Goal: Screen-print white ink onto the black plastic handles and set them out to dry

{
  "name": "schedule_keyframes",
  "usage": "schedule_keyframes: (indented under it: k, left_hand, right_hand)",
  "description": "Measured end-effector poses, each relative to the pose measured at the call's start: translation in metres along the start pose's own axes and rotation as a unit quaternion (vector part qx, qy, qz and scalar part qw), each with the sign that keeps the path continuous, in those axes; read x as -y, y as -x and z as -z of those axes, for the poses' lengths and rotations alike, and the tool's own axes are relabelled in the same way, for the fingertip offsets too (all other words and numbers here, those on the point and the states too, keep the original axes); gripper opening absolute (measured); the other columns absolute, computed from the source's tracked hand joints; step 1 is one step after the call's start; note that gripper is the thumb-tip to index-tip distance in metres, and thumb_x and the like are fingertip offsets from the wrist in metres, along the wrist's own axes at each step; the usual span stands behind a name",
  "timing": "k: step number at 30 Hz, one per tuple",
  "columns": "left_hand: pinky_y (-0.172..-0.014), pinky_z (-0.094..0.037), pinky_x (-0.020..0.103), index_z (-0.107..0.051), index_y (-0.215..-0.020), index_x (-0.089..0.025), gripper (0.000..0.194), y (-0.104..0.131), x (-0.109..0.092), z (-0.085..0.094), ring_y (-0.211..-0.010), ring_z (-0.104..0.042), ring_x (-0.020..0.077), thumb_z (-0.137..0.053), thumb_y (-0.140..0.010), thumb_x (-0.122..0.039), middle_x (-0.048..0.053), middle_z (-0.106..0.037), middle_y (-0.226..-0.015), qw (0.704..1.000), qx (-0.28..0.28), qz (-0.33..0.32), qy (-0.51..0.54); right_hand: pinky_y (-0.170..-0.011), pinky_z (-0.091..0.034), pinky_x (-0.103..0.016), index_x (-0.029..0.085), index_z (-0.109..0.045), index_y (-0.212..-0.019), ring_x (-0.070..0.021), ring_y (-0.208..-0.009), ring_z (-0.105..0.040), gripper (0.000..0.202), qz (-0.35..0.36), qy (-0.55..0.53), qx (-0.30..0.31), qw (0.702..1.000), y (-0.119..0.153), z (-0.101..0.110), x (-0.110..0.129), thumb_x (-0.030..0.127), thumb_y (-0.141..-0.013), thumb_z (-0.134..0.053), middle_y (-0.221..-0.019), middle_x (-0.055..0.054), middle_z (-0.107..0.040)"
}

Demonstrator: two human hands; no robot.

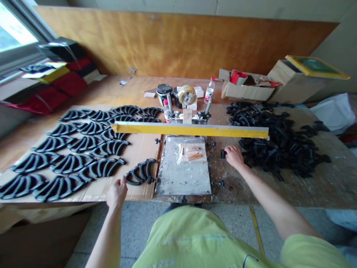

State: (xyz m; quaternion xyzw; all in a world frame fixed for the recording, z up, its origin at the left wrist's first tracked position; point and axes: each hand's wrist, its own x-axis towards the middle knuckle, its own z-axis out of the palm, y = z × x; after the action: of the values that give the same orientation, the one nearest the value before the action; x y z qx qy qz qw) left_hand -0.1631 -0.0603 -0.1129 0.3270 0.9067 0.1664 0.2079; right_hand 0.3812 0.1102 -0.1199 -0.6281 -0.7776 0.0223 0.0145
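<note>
My right hand (234,157) is closed on a black plastic handle (223,154) just right of the metal plate; only its end shows past the fingers. On the cardboard at left, my left hand (117,191) has its fingers curled together beside a short row of curved black handles (141,172). Whether it grips one of them is hidden. Between my hands lies a metal plate (182,176) with a small light block (193,152) fixed on it, carrying orange-brown pieces. A long yellow-edged screen frame (192,130) spans the plate's far end.
Rows of black curved handles (63,160) cover the cardboard (139,149) at left. A loose heap of black handles (281,145) lies at right. Behind the frame stand a tub (164,93), a tape roll (186,95) and a bottle (209,90). An open carton (247,91) stands back right.
</note>
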Motion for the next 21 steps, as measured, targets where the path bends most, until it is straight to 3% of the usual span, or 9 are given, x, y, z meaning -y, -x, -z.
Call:
schedule_keyframes:
  k: [3, 6, 9, 12, 16, 19, 21]
  left_hand:
    - [-0.052, -0.038, 0.027, -0.063, -0.076, -0.019, 0.039, 0.008, -0.046, 0.015, -0.053, -0.053, 0.0183, -0.042, -0.085, -0.052, 0.002, -0.057, -0.055, 0.99, -0.033, -0.046, 0.126]
    - [-0.045, -0.031, 0.022, -0.062, -0.085, -0.019, 0.035, 0.021, -0.113, 0.028, -0.043, -0.042, 0.0114, -0.049, -0.085, -0.051, -0.004, -0.05, -0.051, 0.945, -0.013, -0.125, 0.302]
    - [-0.044, -0.03, 0.019, -0.06, -0.088, -0.019, 0.031, 0.036, -0.179, 0.044, -0.043, -0.04, 0.0083, -0.052, -0.086, -0.048, -0.005, -0.048, -0.052, 0.874, 0.011, -0.231, 0.427]
    - [-0.045, -0.032, 0.018, -0.057, -0.083, -0.018, 0.03, 0.049, -0.225, 0.056, -0.044, -0.04, 0.0071, -0.048, -0.089, -0.045, -0.005, -0.047, -0.052, 0.818, 0.014, -0.288, 0.499]
    - [-0.044, -0.032, 0.019, -0.06, -0.083, -0.016, 0.038, 0.057, -0.249, 0.062, -0.042, -0.039, 0.008, -0.04, -0.093, -0.047, -0.004, -0.044, -0.048, 0.792, 0.034, -0.318, 0.519]
    - [-0.044, -0.033, 0.02, -0.064, -0.089, -0.014, 0.044, 0.063, -0.244, 0.061, -0.043, -0.043, 0.0091, -0.039, -0.093, -0.05, -0.004, -0.045, -0.047, 0.807, 0.025, -0.31, 0.502]
    - [-0.049, -0.038, 0.021, -0.065, -0.095, -0.014, 0.047, 0.069, -0.232, 0.062, -0.051, -0.051, 0.0113, -0.041, -0.092, -0.054, -0.001, -0.052, -0.054, 0.824, 0.03, -0.293, 0.484]
  right_hand:
    - [-0.08, -0.044, -0.034, 0.017, -0.059, -0.1, -0.0244, -0.087, -0.058, 0.015, 0.012, -0.082, -0.055, 0.995, -0.016, 0.015, 0.03, 0.022, -0.086, -0.056, -0.089, -0.01, -0.064]
    - [-0.083, -0.044, -0.034, 0.019, -0.059, -0.096, -0.0232, -0.092, -0.057, 0.009, 0.144, -0.166, -0.119, 0.968, -0.031, 0.027, 0.082, 0.025, -0.089, -0.057, -0.096, -0.009, -0.062]
    - [-0.089, -0.044, -0.035, 0.019, -0.061, -0.099, -0.0217, -0.099, -0.056, 0.012, 0.277, -0.195, -0.102, 0.935, -0.038, 0.027, 0.13, 0.017, -0.091, -0.053, -0.104, -0.009, -0.063]
    - [-0.093, -0.044, -0.037, 0.017, -0.063, -0.11, -0.0218, -0.105, -0.054, 0.024, 0.33, -0.183, -0.063, 0.924, -0.034, 0.021, 0.156, 0.011, -0.09, -0.051, -0.11, -0.01, -0.065]
    - [-0.093, -0.044, -0.039, 0.016, -0.063, -0.117, -0.0235, -0.109, -0.053, 0.029, 0.311, -0.145, -0.061, 0.937, -0.021, 0.014, 0.171, 0.014, -0.092, -0.049, -0.115, -0.011, -0.065]
    - [-0.096, -0.043, -0.041, 0.015, -0.062, -0.119, -0.0251, -0.111, -0.053, 0.03, 0.299, -0.126, -0.052, 0.945, -0.017, 0.018, 0.171, 0.021, -0.093, -0.05, -0.116, -0.011, -0.065]
    - [-0.097, -0.042, -0.042, 0.017, -0.061, -0.121, -0.0257, -0.112, -0.054, 0.031, 0.277, -0.132, -0.048, 0.951, -0.022, 0.027, 0.154, 0.024, -0.092, -0.053, -0.118, -0.01, -0.064]
